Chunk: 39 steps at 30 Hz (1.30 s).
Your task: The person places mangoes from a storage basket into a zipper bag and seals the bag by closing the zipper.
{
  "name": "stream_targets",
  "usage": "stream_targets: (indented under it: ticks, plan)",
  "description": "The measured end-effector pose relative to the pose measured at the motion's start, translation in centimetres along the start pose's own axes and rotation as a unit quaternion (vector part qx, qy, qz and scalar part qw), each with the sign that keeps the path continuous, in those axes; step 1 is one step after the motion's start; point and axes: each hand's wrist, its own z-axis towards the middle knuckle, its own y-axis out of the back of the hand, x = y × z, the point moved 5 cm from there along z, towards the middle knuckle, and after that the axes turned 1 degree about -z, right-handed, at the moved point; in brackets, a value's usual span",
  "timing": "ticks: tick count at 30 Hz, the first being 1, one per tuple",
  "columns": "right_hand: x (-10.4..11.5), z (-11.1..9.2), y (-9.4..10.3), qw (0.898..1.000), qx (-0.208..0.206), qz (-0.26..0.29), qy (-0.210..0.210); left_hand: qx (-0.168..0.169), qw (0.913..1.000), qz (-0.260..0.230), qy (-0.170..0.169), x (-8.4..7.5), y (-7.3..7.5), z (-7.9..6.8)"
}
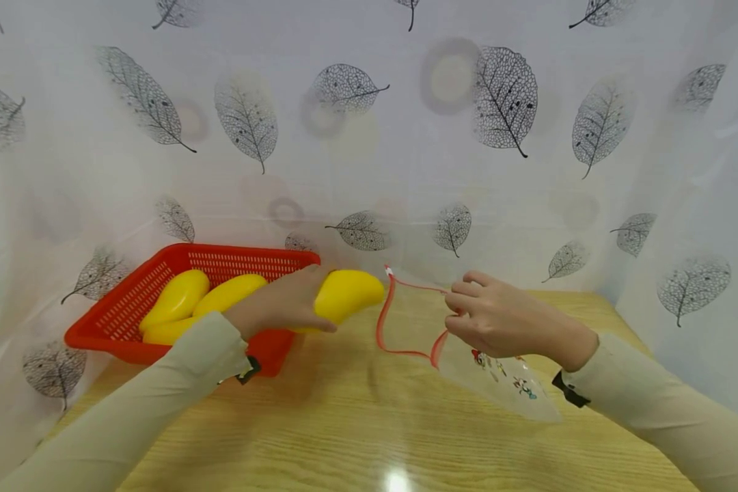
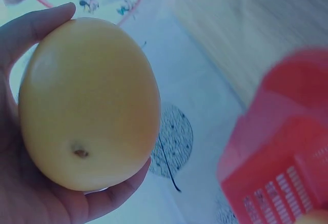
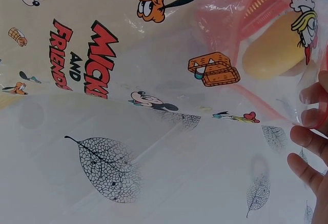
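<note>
A yellow mango (image 1: 352, 294) is gripped by my left hand (image 1: 283, 301), just past the right side of the red basket (image 1: 277, 355). The left wrist view shows thumb and fingers curled round its sides, with the small brown stem spot (image 2: 80, 151) facing the camera. To the right, my right hand (image 1: 498, 318) pinches the edge of a clear zip bag (image 1: 492, 386) with a red closure. Its mouth gapes toward the mango. Cartoon figures and lettering (image 3: 100, 55) cover the bag. Through the plastic in the right wrist view, the mango (image 3: 271, 52) shows.
Several more yellow mangoes (image 1: 178, 297) lie in the basket at the left. Basket and bag are over a light wooden table (image 1: 320, 424). Behind stands a whitish curtain (image 1: 369, 178) printed with dark leaves.
</note>
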Motion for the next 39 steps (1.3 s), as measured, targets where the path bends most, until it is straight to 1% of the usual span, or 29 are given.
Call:
stream_targets:
  ticks: [5,8,13,19,26,32,39]
  plan:
    - [0.1,0.0,-0.1,1.0,0.003,0.001,0.0,0.014,0.9994,-0.028,-0.012,-1.3,-0.9,0.2]
    - [0.1,0.0,-0.1,1.0,0.005,0.0,-0.001,0.025,0.9992,-0.026,-0.017,-2.1,-1.4,0.3]
    - [0.1,0.1,-0.1,1.0,0.011,-0.005,0.001,0.026,0.9989,-0.008,-0.037,-3.3,-1.9,0.5]
    - [0.1,0.2,0.0,1.0,0.007,-0.01,0.005,0.023,0.9993,0.007,-0.03,-3.8,-2.4,0.8]
    - [0.0,0.2,-0.1,1.0,0.015,-0.015,0.004,0.023,0.9985,0.014,-0.048,-4.5,-2.9,1.3]
    - [0.0,0.3,-0.1,1.0,0.013,-0.012,0.004,0.023,0.9982,0.023,-0.05,-4.9,-3.1,1.5]
    - [0.0,0.3,-0.1,1.0,0.011,-0.012,0.005,0.003,0.9965,0.026,-0.08,-5.4,-3.4,1.7]
